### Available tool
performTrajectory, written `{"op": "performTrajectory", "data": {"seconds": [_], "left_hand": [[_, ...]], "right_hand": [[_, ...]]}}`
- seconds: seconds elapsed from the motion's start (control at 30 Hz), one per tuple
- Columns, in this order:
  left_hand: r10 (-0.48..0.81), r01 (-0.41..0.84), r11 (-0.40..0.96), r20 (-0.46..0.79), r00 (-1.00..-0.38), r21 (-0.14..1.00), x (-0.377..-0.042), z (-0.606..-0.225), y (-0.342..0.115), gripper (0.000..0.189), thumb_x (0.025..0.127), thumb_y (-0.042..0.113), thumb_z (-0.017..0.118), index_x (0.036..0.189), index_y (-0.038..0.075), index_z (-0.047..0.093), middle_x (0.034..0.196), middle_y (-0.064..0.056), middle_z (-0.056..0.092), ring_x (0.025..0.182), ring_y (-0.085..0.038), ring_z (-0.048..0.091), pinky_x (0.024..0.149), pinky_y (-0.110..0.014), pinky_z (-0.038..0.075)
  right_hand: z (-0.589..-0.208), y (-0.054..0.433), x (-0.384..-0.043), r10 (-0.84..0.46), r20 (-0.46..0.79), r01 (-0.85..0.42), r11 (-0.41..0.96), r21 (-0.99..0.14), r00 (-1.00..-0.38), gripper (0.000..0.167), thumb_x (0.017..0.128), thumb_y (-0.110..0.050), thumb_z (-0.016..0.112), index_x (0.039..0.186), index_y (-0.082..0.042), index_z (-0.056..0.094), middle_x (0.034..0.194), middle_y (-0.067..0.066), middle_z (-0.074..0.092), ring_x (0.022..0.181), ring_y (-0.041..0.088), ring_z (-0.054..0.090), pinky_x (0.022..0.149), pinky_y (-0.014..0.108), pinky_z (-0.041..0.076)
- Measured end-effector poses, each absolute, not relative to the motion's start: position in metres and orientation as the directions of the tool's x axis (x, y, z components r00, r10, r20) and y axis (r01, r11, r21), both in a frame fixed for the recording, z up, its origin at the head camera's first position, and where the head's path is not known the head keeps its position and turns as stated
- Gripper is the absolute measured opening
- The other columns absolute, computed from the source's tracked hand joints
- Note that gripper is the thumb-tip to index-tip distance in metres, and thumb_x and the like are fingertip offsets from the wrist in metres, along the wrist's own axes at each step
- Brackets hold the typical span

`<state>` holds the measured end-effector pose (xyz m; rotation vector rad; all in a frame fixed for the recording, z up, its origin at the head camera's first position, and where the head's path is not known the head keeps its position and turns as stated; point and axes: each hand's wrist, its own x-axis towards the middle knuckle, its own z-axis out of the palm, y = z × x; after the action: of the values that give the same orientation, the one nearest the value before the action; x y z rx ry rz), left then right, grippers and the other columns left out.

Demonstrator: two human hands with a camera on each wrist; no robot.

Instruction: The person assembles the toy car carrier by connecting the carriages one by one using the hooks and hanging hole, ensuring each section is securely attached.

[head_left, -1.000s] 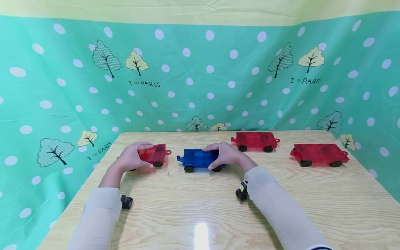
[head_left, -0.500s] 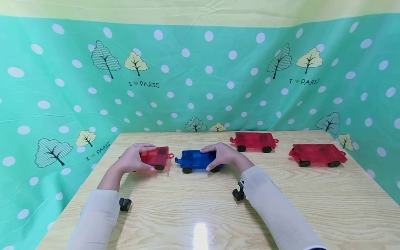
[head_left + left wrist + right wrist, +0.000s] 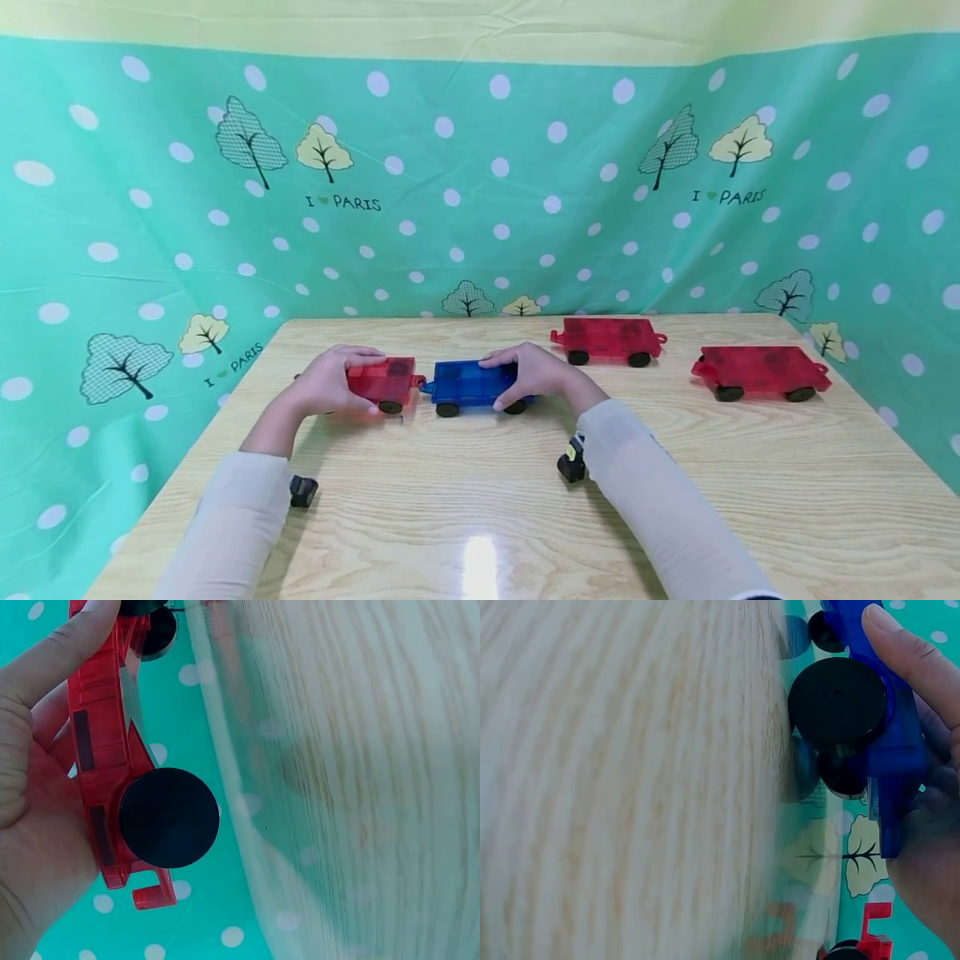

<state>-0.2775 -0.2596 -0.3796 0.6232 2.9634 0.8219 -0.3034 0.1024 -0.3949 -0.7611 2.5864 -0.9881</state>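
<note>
My left hand (image 3: 330,383) grips a see-through red toy train car (image 3: 390,379) with black wheels, thumb on its near side and fingers over the far side. In the left wrist view, a hook sticks out at the red car's (image 3: 101,787) rear end. My right hand (image 3: 536,373) holds a blue toy train car (image 3: 461,382) the same way, around its right end. The red car's ring (image 3: 418,381) overlaps the blue car's hook (image 3: 427,387) in the head view. In the right wrist view, the thumb lies along the blue car's (image 3: 896,742) side.
Behind the right hand stands another red car (image 3: 607,337), and one more red car (image 3: 761,371) stands farther right. All are on a wood-grain table (image 3: 420,500). A green dotted cloth (image 3: 480,183) hangs along the table's back and sides.
The left hand has brought its red car rightward, closing the gap between its ring and the blue car's hook. The right hand and blue car have shifted only slightly left.
</note>
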Motion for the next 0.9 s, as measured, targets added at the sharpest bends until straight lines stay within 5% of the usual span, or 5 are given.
{"op": "performTrajectory", "data": {"seconds": [0.9], "left_hand": [[0.446,0.418,0.776,0.058,-0.893,0.473,-0.285,-0.389,-0.261,0.084,0.061,0.030,0.094,0.134,0.007,0.061,0.139,-0.014,0.054,0.129,-0.042,0.040,0.101,-0.058,0.039]], "right_hand": [[-0.396,0.103,-0.303,-0.576,-0.064,-0.387,0.623,-0.680,-0.815,0.072,0.068,-0.030,0.091,0.134,-0.026,0.062,0.146,-0.003,0.049,0.142,0.022,0.032,0.114,0.041,0.027]]}}
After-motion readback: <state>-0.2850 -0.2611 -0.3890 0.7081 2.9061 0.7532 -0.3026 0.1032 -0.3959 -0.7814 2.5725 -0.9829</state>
